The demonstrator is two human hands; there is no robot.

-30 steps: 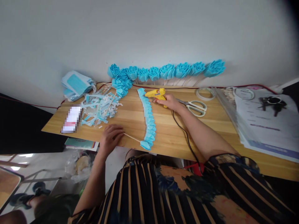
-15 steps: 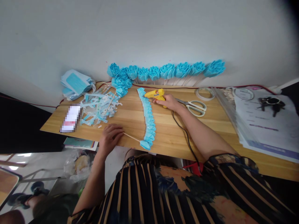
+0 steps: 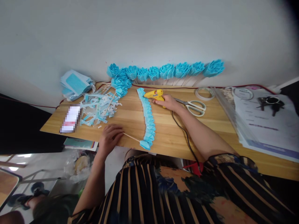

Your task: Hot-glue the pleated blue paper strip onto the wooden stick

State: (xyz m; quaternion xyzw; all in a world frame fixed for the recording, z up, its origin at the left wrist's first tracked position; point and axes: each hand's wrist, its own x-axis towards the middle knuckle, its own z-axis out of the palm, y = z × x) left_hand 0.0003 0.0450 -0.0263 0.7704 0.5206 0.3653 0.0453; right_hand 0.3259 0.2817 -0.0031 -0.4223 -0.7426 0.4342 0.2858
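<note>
The left hand [image 3: 109,137] rests knuckles-up at the near edge of the wooden table [image 3: 168,130], fingers curled and pinching the end of a thin wooden stick [image 3: 131,137] whose far tip meets the near end of a long pleated blue strip [image 3: 147,116]. The right hand [image 3: 169,102], arm stretched forward, is wrapped around a yellow glue gun [image 3: 155,94] with its nozzle touching the strip's far end. Scissors [image 3: 193,106], a tape roll [image 3: 205,93], blue scraps [image 3: 99,109] and paper roses [image 3: 165,71] along the grey wall surround them.
</note>
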